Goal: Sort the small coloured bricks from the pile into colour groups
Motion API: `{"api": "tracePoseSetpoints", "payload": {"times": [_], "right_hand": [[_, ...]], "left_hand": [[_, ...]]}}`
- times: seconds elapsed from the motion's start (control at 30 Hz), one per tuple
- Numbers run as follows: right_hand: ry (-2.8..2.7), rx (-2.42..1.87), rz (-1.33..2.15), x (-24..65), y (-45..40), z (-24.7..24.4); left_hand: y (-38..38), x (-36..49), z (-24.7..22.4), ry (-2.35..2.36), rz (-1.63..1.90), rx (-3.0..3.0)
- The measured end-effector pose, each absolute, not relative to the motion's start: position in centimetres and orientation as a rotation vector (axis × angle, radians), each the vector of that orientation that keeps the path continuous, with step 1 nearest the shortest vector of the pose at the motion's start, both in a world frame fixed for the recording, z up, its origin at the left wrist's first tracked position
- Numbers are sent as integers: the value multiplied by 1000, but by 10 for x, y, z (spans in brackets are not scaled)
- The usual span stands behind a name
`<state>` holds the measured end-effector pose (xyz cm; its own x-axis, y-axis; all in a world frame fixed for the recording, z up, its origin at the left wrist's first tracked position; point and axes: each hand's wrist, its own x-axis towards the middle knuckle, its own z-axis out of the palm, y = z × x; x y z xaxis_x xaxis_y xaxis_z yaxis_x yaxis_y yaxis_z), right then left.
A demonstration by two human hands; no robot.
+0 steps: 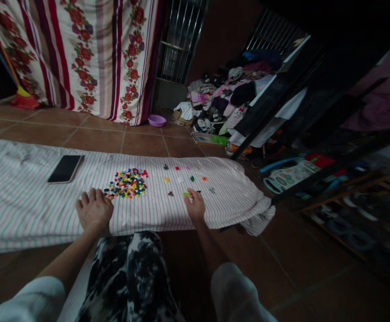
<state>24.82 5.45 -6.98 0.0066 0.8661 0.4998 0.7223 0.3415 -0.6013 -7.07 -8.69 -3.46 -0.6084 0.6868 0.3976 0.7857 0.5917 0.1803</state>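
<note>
My left hand (94,207) rests on the striped cloth with its fingers lying down and a little apart, just left of a mixed heap of small coloured beads (129,182). Right of the heap, small clusters sorted by colour lie in loose rows, among them a yellow cluster (166,179), a white cluster (180,180), a dark green cluster (192,178) and a maroon cluster (170,193). My right hand (195,205) reaches to the light green cluster (186,194), thumb and fingers pinched together. What is between those fingertips is too small to make out.
A dark-screened phone (66,169) lies left on the striped cloth (30,197). Beyond are a floral curtain (90,58), a purple basin (156,120) and a red dustpan (25,102). Heaped clothes (221,98) lie at the back, and a dark post (248,145) stands near the cloth's right end.
</note>
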Motion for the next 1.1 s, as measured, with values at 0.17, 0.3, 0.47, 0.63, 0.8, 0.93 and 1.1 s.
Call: {"api": "tracePoseSetpoints", "payload": {"times": [0.17,0.3,0.47,0.63,0.8,0.93,1.1], "right_hand": [[-1639,-1350,236,251,57,-73],[-1533,-1364,295,256,61,-76],[-1392,-1373,463,254,59,-68],[-1483,-1226,545,216,39,-47],[-1856,-1017,621,161,23,-37],[-2048,-989,637,126,21,-42],[-2159,-1108,557,100,19,-53]], "left_hand": [[-85,-73,-37,-2561,-528,-1206],[-85,-74,-38,-2560,-542,-1200],[-84,-74,-40,-2578,-567,-1193],[-83,-75,-41,-2576,-562,-1203],[-83,-75,-40,-2580,-573,-1200],[-83,-75,-39,-2586,-584,-1213],[-83,-74,-38,-2590,-562,-1193]]}}
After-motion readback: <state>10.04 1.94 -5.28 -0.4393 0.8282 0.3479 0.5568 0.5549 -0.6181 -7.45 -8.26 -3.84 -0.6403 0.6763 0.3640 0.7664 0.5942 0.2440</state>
